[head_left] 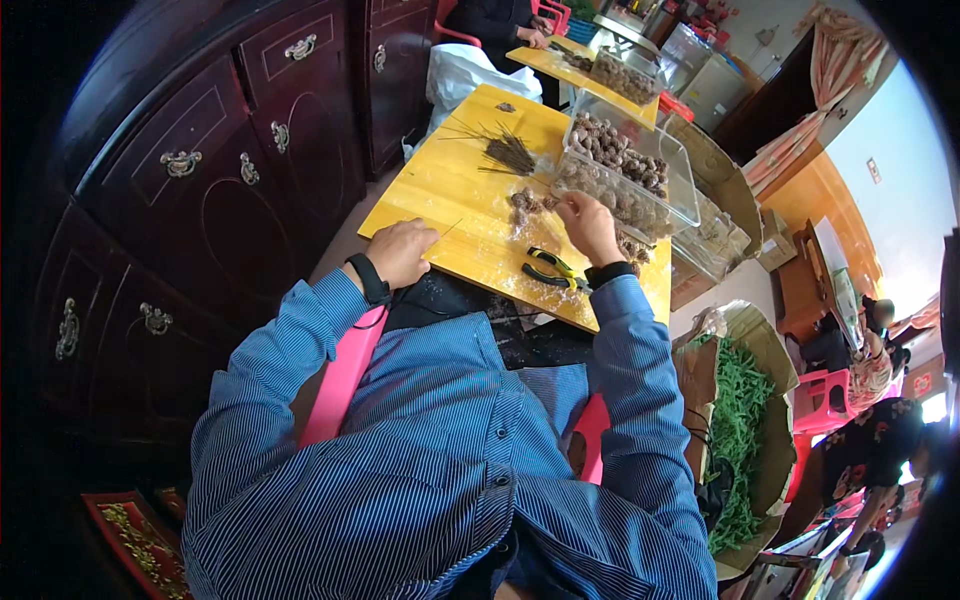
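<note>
My left hand rests at the near left edge of a yellow wooden table, its fingers pinched on a thin dark wire that points up and right. My right hand is closed over the table's right side, fingertips at a small pile of brown pine cones; what they hold is hidden. Between my hands lie pliers with yellow and black handles, just left of my right wrist. Farther back, a bundle of dark wires is spread on the table. A clear plastic box of pine cones stands at right.
Dark wooden cabinets line the left. At right, a cardboard box holds green artificial foliage. Beyond my table, a person's hand rests at another yellow table. A white bag stands behind my table. Other people are at far right.
</note>
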Motion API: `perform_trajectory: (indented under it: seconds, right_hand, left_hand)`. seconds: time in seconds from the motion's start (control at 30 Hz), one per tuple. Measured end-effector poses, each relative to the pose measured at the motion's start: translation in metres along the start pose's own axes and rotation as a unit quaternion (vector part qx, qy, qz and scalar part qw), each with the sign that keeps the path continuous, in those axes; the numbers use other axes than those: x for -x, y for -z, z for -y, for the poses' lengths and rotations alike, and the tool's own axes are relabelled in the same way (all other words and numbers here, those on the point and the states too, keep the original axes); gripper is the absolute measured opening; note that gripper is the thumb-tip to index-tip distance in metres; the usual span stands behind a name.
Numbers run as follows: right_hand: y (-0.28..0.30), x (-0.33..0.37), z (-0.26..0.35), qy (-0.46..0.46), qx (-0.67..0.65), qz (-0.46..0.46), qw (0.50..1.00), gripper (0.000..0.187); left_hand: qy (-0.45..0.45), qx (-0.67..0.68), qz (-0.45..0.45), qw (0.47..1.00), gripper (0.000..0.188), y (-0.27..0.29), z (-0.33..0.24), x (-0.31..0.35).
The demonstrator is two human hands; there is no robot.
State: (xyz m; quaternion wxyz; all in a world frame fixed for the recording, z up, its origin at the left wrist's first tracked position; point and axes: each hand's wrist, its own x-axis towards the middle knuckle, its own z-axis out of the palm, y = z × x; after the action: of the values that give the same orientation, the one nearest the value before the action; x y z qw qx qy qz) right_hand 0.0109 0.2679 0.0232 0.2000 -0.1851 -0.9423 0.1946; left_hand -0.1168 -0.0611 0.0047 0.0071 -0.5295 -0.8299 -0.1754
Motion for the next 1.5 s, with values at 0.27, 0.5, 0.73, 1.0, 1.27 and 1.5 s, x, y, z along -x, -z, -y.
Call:
perform_trajectory:
  seconds: [0.27,0.5,0.73,1.0,1.27,1.5]
  right_hand:
    - [0.045,0.058,0.017,-0.156,-0.504,0.046,0.848,0.030]
    - [0.016,0.121,0.007,-0.189,-0.721,0.063,0.664,0.025]
    - [0.009,0.147,0.026,-0.159,-0.761,0.054,0.627,0.021]
    - [-0.014,0.159,0.023,-0.144,-0.829,0.037,0.538,0.026]
    - [-0.013,0.163,0.038,-0.155,-0.818,0.041,0.552,0.041]
    - [-0.008,0.163,0.050,-0.148,-0.806,0.045,0.571,0.038]
  left_hand:
    - [-0.058,-0.091,-0.016,0.994,0.014,-0.015,-0.003,-0.005]
    - [-0.113,-0.119,-0.029,0.986,0.009,-0.019,-0.015,-0.001]
    - [-0.066,0.029,-0.204,0.976,0.012,-0.002,-0.023,-0.009]
    - [0.010,0.493,-0.063,0.868,0.004,-0.010,-0.086,-0.028]
    - [-0.022,0.480,-0.053,0.875,0.006,-0.033,-0.127,-0.018]
    - [-0.012,0.465,-0.082,0.881,0.007,-0.042,-0.126,-0.014]
